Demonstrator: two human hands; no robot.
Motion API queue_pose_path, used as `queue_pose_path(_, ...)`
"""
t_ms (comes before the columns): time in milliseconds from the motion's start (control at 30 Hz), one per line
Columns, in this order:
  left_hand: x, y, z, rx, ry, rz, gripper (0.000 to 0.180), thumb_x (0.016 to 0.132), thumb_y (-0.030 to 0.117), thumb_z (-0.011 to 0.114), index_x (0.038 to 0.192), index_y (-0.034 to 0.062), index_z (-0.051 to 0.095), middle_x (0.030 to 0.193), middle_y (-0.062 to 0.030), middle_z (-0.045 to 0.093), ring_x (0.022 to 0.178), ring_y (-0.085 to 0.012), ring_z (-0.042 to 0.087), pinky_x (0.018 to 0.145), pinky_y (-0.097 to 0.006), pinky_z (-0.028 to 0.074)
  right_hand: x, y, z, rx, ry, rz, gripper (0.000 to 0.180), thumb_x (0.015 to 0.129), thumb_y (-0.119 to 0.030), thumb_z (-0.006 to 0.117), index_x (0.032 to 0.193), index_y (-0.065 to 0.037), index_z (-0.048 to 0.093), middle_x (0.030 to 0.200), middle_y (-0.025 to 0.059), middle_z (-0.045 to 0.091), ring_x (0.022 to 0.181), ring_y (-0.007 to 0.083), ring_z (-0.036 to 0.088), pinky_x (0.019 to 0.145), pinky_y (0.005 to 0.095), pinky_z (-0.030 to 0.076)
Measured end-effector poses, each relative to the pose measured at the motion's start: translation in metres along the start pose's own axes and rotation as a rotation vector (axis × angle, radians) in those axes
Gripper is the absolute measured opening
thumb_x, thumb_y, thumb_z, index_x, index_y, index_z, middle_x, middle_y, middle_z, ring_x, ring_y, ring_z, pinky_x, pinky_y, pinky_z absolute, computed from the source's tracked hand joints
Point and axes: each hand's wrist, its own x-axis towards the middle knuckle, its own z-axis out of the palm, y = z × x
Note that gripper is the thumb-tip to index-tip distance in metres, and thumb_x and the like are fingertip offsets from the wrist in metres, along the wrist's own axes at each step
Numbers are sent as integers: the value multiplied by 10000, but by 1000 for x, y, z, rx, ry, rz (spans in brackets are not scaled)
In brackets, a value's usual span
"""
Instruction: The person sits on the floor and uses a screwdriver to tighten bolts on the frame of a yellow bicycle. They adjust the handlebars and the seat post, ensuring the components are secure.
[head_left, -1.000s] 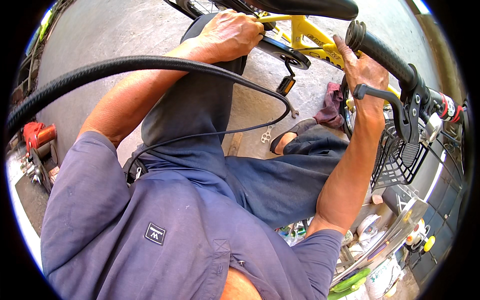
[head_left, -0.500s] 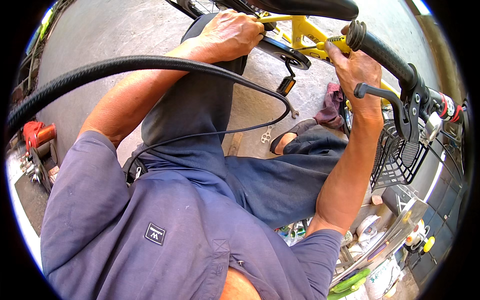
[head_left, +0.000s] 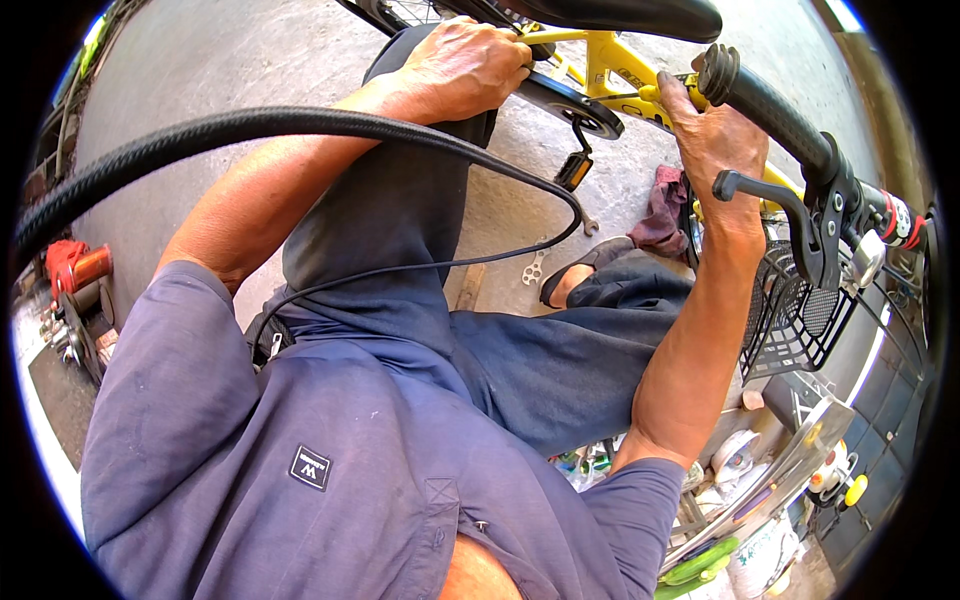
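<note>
A yellow bicycle frame (head_left: 607, 62) stands in front of me, with a black saddle (head_left: 625, 14) and a black chain guard (head_left: 565, 100). My right hand (head_left: 722, 140) is closed around the yellow handle of a screwdriver (head_left: 650, 93). Its thin shaft points left toward the frame, above the crank, and its tip cannot be made out. At the rear part of the bicycle, my left hand (head_left: 465, 68) has its fingers curled by the left end of the chain guard; what they grip is hidden. A pedal (head_left: 574, 170) with an orange reflector hangs below the chain guard.
A handlebar grip (head_left: 775, 105), brake lever (head_left: 790, 205) and black basket (head_left: 795, 310) are close to my right forearm. A black cable (head_left: 330, 122) arches over my left arm. On the floor lie a spanner (head_left: 590, 222), a flat multi-hole wrench (head_left: 535, 268) and a dark red rag (head_left: 665, 212).
My right hand has turned and shifted slightly right on the screwdriver, so less of the handle shows. My left hand stays at nearly the same spot.
</note>
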Motion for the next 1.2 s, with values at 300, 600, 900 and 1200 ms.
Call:
queue_pose_path(300,1,1,-2,8,-25,-8,264,915,240,596,1076,56,697,987,-108,675,945,-285,652,880,-391,498,3,-10,-10,-104,-150,-20,312,878,-309,687,1043,-49,642,814,154,686,744,232,686,710,351,566)
queue_pose_path(600,0,1,-4,7,-46,-29,287,922,252,585,1105,60,694,999,-108,677,953,-294,650,901,-397,494,-2,-8,-13,17,-159,36,444,898,-447,633,941,-8,684,712,163,661,640,224,660,661,354,546)
queue_pose_path(900,-4,-4,-5,-89,-15,-50,280,897,253,574,1051,57,701,990,-121,677,950,-314,653,875,-422,502,-3,17,-11,-59,-64,205,602,843,-565,657,767,30,704,563,129,571,493,181,523,531,374,450)
queue_pose_path(1200,30,42,105,-1120,-355,-727,305,894,212,563,1126,43,667,1078,-156,695,927,-286,689,790,-394,524,4,-3,-20,230,-116,283,515,842,-385,732,1185,-31,581,833,111,631,800,146,623,709,279,514)
